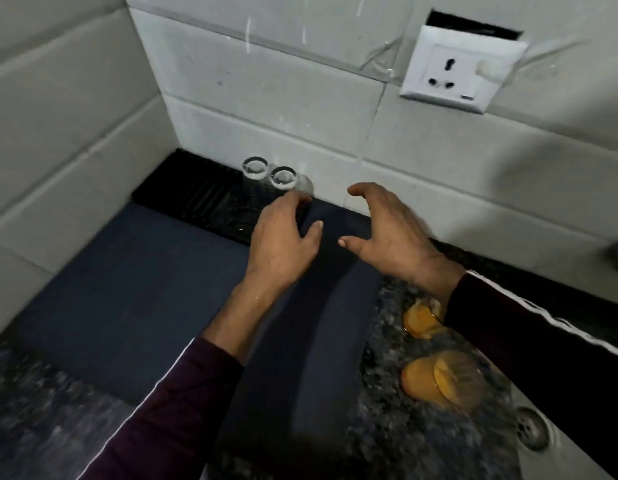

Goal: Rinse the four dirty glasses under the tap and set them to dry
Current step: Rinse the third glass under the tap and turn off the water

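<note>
Against the tiled back wall [266, 98], on the black ribbed drying tray [196, 199], stand two clear glasses [255, 169], side by side and upside down, their round bases up; the second one [283, 177] is just to the right of the first. My left hand [283, 237] hovers close beside that second glass, fingers spread and loosely bent, its grip released and holding nothing; whether my fingertips brush the glass I cannot tell through the blur. My right hand [387, 230] is held out next to it over the dark blue mat [127, 289], thumb and fingers splayed wide, grip likewise released and empty.

Two more glasses wait on the speckled stone worktop [387, 427] to my right, both still stained orange: one [423, 320] is partly hidden under my right sleeve [525, 341], the other [446, 379] lies nearer to me, close to the sink's edge. That makes four glasses in all, two on the tray and two still dirty. One round sink drain [532, 429] shows at the lower right. One white wall socket [459, 74] hangs loose from its opening above.
</note>
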